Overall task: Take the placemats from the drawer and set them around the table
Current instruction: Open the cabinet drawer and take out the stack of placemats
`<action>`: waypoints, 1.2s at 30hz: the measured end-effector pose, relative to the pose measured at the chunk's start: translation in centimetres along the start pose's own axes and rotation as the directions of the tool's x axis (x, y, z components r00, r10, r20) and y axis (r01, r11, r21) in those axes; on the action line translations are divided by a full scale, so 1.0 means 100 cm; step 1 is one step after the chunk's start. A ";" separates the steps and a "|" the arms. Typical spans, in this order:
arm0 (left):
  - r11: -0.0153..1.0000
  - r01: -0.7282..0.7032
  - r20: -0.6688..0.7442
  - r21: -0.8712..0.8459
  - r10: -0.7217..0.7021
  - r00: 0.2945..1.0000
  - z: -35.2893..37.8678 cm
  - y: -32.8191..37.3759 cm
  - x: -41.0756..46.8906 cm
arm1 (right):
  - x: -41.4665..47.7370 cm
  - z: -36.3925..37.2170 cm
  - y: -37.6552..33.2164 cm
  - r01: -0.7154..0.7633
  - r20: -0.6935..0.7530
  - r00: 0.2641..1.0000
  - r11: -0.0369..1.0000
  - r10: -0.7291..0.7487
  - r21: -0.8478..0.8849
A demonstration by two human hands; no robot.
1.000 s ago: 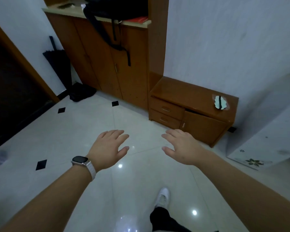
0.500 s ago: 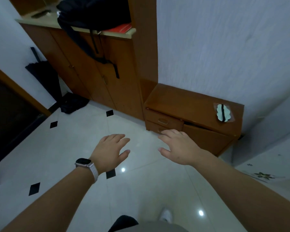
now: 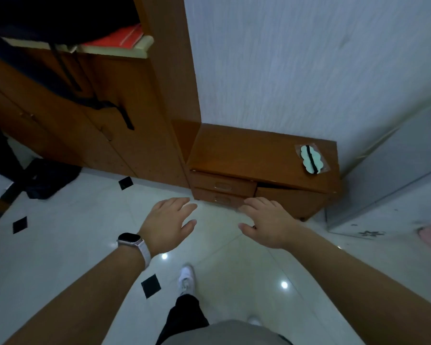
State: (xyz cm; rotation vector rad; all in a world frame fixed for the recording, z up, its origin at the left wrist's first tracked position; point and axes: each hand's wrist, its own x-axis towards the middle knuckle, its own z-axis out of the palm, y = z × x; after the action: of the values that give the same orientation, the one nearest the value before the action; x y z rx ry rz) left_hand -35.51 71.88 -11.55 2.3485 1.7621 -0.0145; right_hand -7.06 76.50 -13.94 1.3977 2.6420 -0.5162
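I look down from the head camera at two bare forearms stretched forward over a glossy white tile floor [image 3: 72, 232]. The left hand [image 3: 168, 224], with a watch [image 3: 130, 239] at its wrist, and the right hand [image 3: 266, 222] are both palm-down, fingers loosely spread, holding nothing. Just beyond the fingertips, against the far wall, stands a low wooden cabinet [image 3: 259, 155]. Its left half has two closed drawers, the upper drawer [image 3: 223, 186] and the lower drawer [image 3: 220, 199], each with a small handle at its middle. Its right half is a door [image 3: 291, 201] with a dark gap along its top edge. No placemats are visible. I judge they lie inside one of the drawers, and I cannot tell which.

The step in hand, as I read it, is reaching for a drawer. I would crouch, take one handle, and pull straight toward me so the drawer does not jam, leaving the other hand free to lift the mats out flat.

For room: a tall cupboard [image 3: 125, 135] meets the cabinet's left side, so nothing fits there. A pale appliance [image 3: 396, 183] stands near on the right. Open floor lies on the near side, where a white shoe [image 3: 186, 280] is planted, and the drawer will slide out into it. A small packet [image 3: 311, 159] lies on the cabinet top at the far right, well apart from the drawers.
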 end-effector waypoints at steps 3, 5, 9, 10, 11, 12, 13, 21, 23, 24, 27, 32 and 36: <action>0.997 -0.075 0.011 -0.024 0.076 0.997 0.002 -0.041 0.032 | 0.032 0.010 -0.012 -0.074 0.021 0.997 0.997 0.074 0.017; 0.992 -0.115 0.029 -0.043 0.116 0.993 0.008 -0.069 0.052 | 0.058 0.013 -0.017 -0.107 0.031 0.994 0.994 0.106 0.015; 0.981 -0.180 0.089 -0.066 0.185 0.979 0.031 -0.118 0.089 | 0.104 0.017 -0.021 -0.186 -0.005 0.982 0.982 0.187 0.038; 0.981 -0.183 0.107 -0.065 0.189 0.976 0.036 -0.127 0.097 | 0.113 0.018 -0.022 -0.199 -0.011 0.980 0.979 0.199 0.048; 0.981 -0.183 0.121 -0.065 0.190 0.974 0.042 -0.135 0.104 | 0.121 0.020 -0.023 -0.210 -0.011 0.977 0.976 0.211 0.054; 0.981 -0.178 0.129 -0.072 0.187 0.974 0.049 -0.140 0.110 | 0.128 0.024 -0.022 -0.218 -0.002 0.976 0.974 0.219 0.056; 0.982 -0.170 0.137 -0.082 0.180 0.974 0.055 -0.144 0.116 | 0.133 0.028 -0.021 -0.223 0.010 0.975 0.973 0.222 0.056; 0.988 -0.039 0.185 -0.148 0.066 0.981 0.142 -0.145 0.157 | 0.184 0.094 0.027 -0.209 0.079 0.976 0.975 0.204 0.071; 0.986 -0.032 0.176 -0.165 0.062 0.982 0.178 -0.145 0.170 | 0.200 0.127 0.045 -0.203 0.077 0.977 0.976 0.197 0.079; 0.985 -0.042 0.177 -0.165 0.071 0.982 0.197 -0.145 0.178 | 0.208 0.147 0.054 -0.197 0.075 0.979 0.977 0.191 0.084; 0.989 -0.046 0.171 -0.140 0.070 0.983 0.262 -0.149 0.202 | 0.234 0.214 0.078 -0.166 0.076 0.984 0.982 0.159 0.092; 0.993 -0.079 0.137 -0.087 0.090 0.987 0.386 -0.159 0.241 | 0.276 0.333 0.122 -0.169 0.077 0.984 0.980 0.162 0.101; 0.993 -0.114 0.107 -0.039 0.118 0.987 0.468 -0.168 0.269 | 0.308 0.413 0.151 -0.167 0.068 0.985 0.980 0.161 0.106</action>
State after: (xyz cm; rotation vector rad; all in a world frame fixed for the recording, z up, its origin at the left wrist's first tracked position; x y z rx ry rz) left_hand -38.37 93.98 -63.54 2.3744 1.5622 -0.0937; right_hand -14.81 94.14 -64.09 1.5885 2.4586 -0.6827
